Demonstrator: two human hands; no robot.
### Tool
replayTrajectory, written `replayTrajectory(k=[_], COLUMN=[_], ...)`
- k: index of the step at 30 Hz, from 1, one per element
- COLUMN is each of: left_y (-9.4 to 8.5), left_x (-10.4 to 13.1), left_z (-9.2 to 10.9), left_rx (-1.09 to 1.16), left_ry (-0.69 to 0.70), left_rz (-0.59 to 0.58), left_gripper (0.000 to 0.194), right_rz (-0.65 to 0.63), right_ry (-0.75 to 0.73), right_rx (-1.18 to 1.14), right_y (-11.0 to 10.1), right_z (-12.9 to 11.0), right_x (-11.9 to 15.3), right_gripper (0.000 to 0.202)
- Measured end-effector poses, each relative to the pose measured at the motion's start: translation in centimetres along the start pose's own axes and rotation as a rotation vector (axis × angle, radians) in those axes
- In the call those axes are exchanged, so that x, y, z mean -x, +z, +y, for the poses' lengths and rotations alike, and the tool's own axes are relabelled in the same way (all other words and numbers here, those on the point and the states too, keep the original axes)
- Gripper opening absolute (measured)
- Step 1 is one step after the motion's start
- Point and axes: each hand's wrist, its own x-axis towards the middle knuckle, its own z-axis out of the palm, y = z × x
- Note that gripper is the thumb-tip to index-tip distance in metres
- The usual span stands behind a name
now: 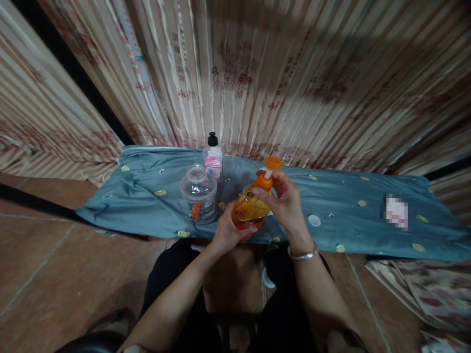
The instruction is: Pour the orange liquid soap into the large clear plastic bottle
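A clear bottle of amber liquid (250,207) with an orange pump top (273,163) is tilted to the right above the front edge of the cloth. My left hand (231,228) is wrapped round its lower body. Around the orange collar, my right hand (281,198) has its fingers closed, just below the pump head. An open, clear plastic jar (199,194) stands upright left of the bottle. Behind the jar is a clear bottle with a pink label and black cap (213,159). A round white lid (314,220) lies right of my right hand.
A teal cloth with yellow prints (147,196) covers the long narrow table. A blurred white and pink item (397,212) lies at its right. Striped curtains (235,73) hang behind, and dark poles stand at the sides. A white round object (268,278) is below, between my knees.
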Motion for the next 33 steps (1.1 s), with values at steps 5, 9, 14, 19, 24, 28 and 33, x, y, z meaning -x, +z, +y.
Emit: replayTrajectory(k=[5,9,14,19,24,28,33], left_y=[-0.1,0.0,0.0,-0.1,0.0,0.1,0.0], left_x=[0.0,0.1,0.1,0.0,0.0,0.0,0.2], left_z=[0.3,0.3,0.3,0.4,0.1,0.1,0.7], left_rx=[-0.013,-0.012,0.004,0.001,-0.001,-0.003,0.012], left_ry=[-0.001,-0.005,-0.008,-0.003,-0.015,-0.013,-0.004], left_rz=[0.002,0.002,0.003,-0.007,-0.004,0.008,0.008], left_gripper=[0.091,0.088,0.089,0.089,0.092,0.091,0.086], right_rz=[-0.143,-0.056,-0.030,-0.115,0.028,-0.020,-0.122], right_ry=[0.047,0.007,0.029,0.019,-0.028,0.045,0.080], right_rx=[-0.081,-0.037,-0.017,-0.013,0.036,-0.061,-0.105], right_y=[-0.4,-0.4,-0.4,-0.9,-0.3,-0.4,-1.1], right_z=[-0.6,-0.4,-0.5,-0.9,-0.1,-0.6,-1.0], right_x=[0.1,0.1,0.1,0.3,0.3,0.1,0.1], right_gripper=[0.057,0.061,0.050,0.050,0.055,0.051,0.053])
